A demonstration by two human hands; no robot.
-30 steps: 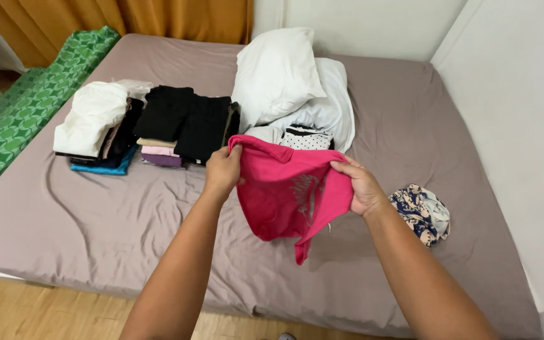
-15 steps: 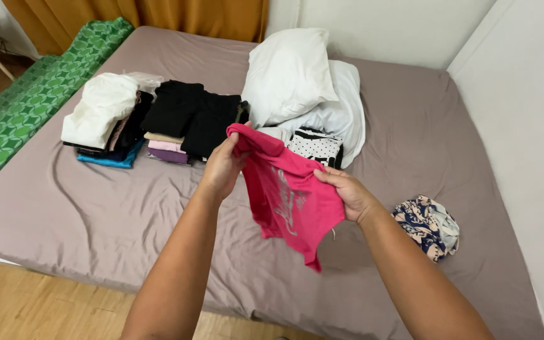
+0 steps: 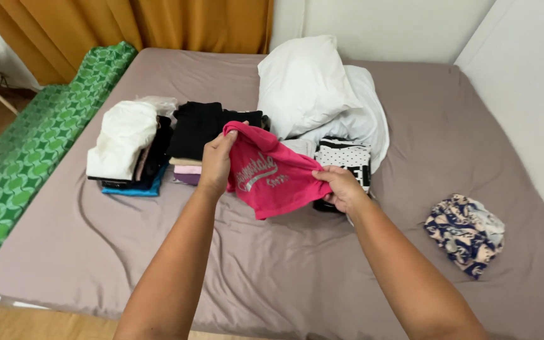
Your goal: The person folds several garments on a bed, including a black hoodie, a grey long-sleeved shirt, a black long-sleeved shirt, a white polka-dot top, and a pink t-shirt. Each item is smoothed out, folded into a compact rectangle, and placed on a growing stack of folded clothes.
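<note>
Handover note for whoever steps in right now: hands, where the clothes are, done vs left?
Left hand: grips the pink garment at its top edge.
Right hand: grips its lower right corner; the garment is held above the bed, partly folded.
Done: folded stacks at left.
Left: pink garment not yet set down; patterned cloth lies bunched at right.

Left forearm [image 3: 171,264]: bare to the lower frame edge, no sleeve in view, broad and rounded.
Right forearm [image 3: 410,271]: bare likewise, no sleeve or cuff showing.
Left hand [image 3: 216,165]: bare, no ring or glove visible.
Right hand [image 3: 342,187]: bare, no watch or band at the wrist.
</note>
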